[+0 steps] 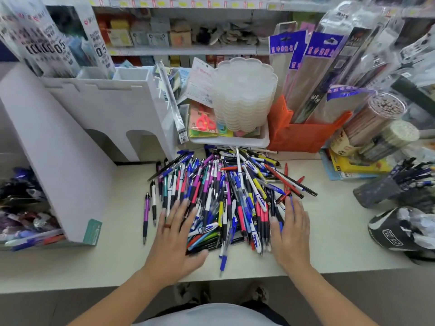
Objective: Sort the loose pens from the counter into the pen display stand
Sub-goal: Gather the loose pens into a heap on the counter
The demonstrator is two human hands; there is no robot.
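Observation:
A big heap of loose pens [226, 196], purple, blue, white, red and yellow, covers the middle of the cream counter [113, 262]. My left hand [176, 236], with a red ring, lies flat on the heap's left side, fingers spread. On the heap's right side rests my right hand [290, 234], also flat with fingers apart. Neither hand holds a pen. Two pens [149, 212] lie apart just left of the heap. The white cardboard pen display stand [70, 149] rises at the left, with pens in its lower tray [28, 231].
Behind the heap stands a white tray [264, 140] with stacked clear palettes and scissors, and an orange holder [303, 135] with long packets. On the right are pencil tubes [376, 123], a dark mesh cup of pens [386, 189] and a black bag [404, 231]. The counter's front edge runs below my wrists.

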